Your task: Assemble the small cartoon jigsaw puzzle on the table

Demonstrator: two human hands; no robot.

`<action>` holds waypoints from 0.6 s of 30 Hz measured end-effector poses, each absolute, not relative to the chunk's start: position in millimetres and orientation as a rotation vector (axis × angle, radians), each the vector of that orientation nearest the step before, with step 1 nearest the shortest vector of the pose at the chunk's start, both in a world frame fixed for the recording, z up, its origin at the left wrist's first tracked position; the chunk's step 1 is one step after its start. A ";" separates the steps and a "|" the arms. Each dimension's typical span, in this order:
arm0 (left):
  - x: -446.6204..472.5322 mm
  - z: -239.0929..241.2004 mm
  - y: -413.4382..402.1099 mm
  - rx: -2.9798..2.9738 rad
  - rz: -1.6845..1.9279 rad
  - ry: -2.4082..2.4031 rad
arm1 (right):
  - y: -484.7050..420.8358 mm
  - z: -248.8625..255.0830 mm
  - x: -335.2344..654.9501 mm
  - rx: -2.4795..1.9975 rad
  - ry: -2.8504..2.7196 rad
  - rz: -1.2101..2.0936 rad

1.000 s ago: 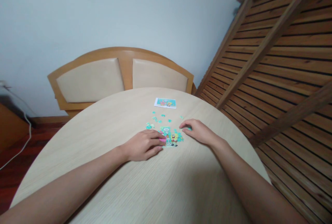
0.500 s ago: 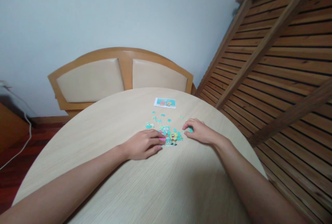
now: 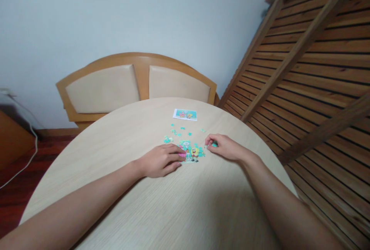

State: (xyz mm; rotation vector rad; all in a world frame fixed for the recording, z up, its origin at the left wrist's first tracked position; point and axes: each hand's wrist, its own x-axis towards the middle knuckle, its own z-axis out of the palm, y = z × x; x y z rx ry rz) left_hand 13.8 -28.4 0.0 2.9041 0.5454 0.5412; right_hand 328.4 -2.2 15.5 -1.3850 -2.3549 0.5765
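A partly joined jigsaw puzzle with cartoon characters, one of them a yellow square figure, lies on the round table. My left hand rests flat on its left side, fingers stretched out over a pink figure and hiding part of it. To the right of the puzzle, my right hand is curled, thumb and forefinger pinched at a small puzzle piece. Another teal piece shows partly under the curled fingers. Loose puzzle pieces are scattered just beyond the joined part, and a small cluster sits beyond my left hand.
A printed reference picture lies near the far edge of the pale wooden table. Behind it stands a bench backrest with cream panels against the wall. A slatted wooden frame leans on the right. A white cable hangs at left.
The thumb and forefinger of my right hand have come closer together at the small piece. My left hand stays on the puzzle. The whole view has shifted slightly.
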 end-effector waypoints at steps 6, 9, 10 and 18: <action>16.5 1.8 -26.8 2.878 0.555 0.549 | -5.4 19.9 327.7 -1.374 -2.349 0.645; 17.7 1.8 -25.6 2.849 0.569 0.543 | -9.3 25.2 323.9 -1.338 -2.337 0.833; 17.9 1.6 -25.3 2.840 0.575 0.542 | -10.6 26.8 322.3 -1.320 -2.340 0.889; 17.7 -0.1 -23.4 2.808 0.594 0.534 | -17.4 30.2 309.5 -1.262 -2.371 1.021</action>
